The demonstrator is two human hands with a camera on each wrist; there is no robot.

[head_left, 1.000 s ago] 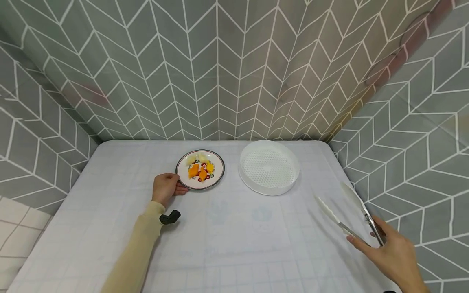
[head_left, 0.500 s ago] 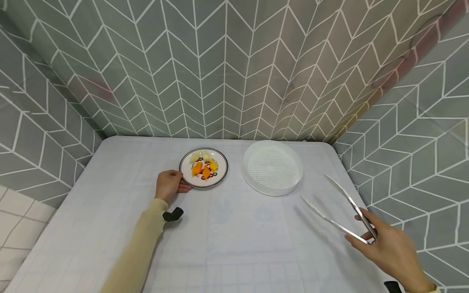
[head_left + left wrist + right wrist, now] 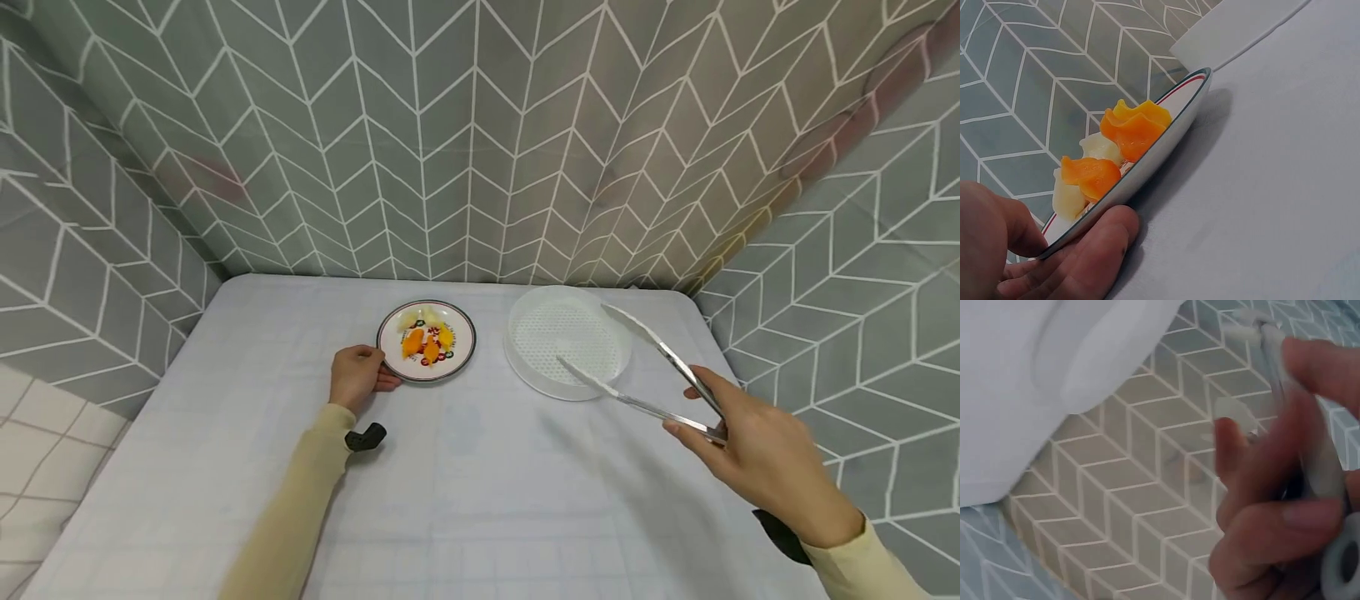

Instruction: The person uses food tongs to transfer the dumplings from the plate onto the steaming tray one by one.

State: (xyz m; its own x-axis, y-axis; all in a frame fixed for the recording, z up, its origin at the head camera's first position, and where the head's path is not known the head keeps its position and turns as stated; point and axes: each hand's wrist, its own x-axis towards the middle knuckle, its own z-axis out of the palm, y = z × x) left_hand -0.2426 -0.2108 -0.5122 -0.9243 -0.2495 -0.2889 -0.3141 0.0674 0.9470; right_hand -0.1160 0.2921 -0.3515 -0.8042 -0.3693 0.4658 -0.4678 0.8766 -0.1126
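Note:
My left hand (image 3: 358, 379) pinches the near-left rim of a small white plate (image 3: 463, 350) with a dark edge, thumb above and fingers beneath, as the left wrist view shows. Several dumplings lie on the plate: orange dumplings (image 3: 1135, 134), a yellow dumpling (image 3: 1147, 112) and whitish dumplings (image 3: 1067, 199). My right hand (image 3: 761, 446) holds metal tongs (image 3: 651, 407) by the handle end. Their arms are spread, nothing between them, and the tips overlap a round white perforated steamer tray (image 3: 534, 342) in the head view.
Both plate and tray stand toward the far edge of a table with a white cloth (image 3: 480, 500). A grey chevron-patterned curtain (image 3: 420, 167) hangs behind it and along both sides. White tiles (image 3: 45, 467) show at the lower left.
My right hand has moved left and forward, bringing the tongs from the table's right side to over the tray. My left hand keeps its pinch on the plate; the head view has shifted slightly.

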